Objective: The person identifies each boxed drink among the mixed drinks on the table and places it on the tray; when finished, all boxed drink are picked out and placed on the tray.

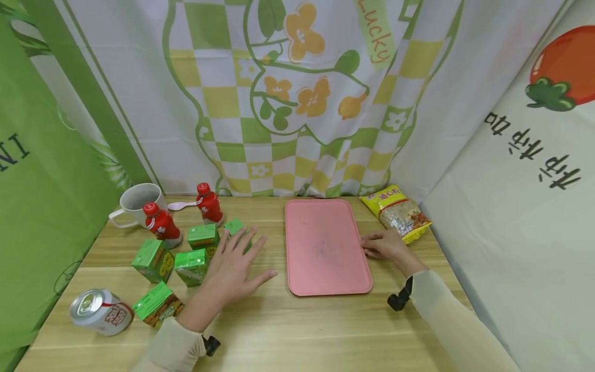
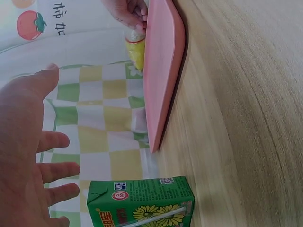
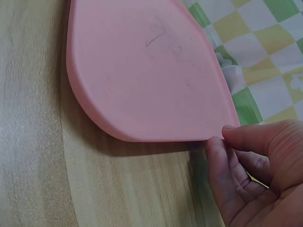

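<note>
A pink tray (image 1: 327, 248) lies on the wooden table with its long sides running away from me. At its right edge my right hand (image 1: 385, 245) pinches the rim between thumb and index finger, which the right wrist view shows close up at the tray rim (image 3: 156, 140). My left hand (image 1: 234, 274) is spread with straight fingers, palm down, among several green drink cartons. One carton (image 2: 139, 203) stands just past its fingertips in the left wrist view; in the head view the fingers partly cover this carton (image 1: 234, 226). Nothing is in the left hand.
At the left stand a white mug (image 1: 141, 199), two red bottles (image 1: 161, 225) and a silver-white can (image 1: 102, 311). A pink spoon (image 1: 182, 205) lies behind the bottles. Right of the tray lies a yellow bag of macaroni (image 1: 395, 212). A patterned curtain (image 1: 302, 150) hangs along the back edge.
</note>
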{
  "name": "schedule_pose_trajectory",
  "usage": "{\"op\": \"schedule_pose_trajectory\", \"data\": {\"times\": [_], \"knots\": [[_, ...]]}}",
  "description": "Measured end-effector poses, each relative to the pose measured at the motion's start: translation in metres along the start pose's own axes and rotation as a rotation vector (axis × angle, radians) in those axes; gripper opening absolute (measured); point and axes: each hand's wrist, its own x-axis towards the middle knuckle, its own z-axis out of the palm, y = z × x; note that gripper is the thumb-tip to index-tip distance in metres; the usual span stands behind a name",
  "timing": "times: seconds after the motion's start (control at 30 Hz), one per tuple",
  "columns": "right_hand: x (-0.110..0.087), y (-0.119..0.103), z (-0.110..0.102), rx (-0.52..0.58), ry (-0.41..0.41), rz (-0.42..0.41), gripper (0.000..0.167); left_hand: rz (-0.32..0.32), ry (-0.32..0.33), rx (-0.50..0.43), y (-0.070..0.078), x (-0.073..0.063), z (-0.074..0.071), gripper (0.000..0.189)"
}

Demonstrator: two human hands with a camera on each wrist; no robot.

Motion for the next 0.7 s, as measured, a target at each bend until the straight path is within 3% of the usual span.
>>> {"op": "schedule_pose_trajectory", "data": {"times": [0.37, 0.7], "knots": [[0.0019, -0.0003, 0.0022, -0.054, 0.005, -0.008, 0.035, -0.023, -0.014, -0.013, -0.0038, 0.0004, -0.0005, 0.082], [0.0012, 0.0021, 0.0053, -0.032, 0.006, -0.031, 0.033, -0.022, -0.017, -0.024, -0.0079, -0.0010, -0.0041, 0.079]]}}
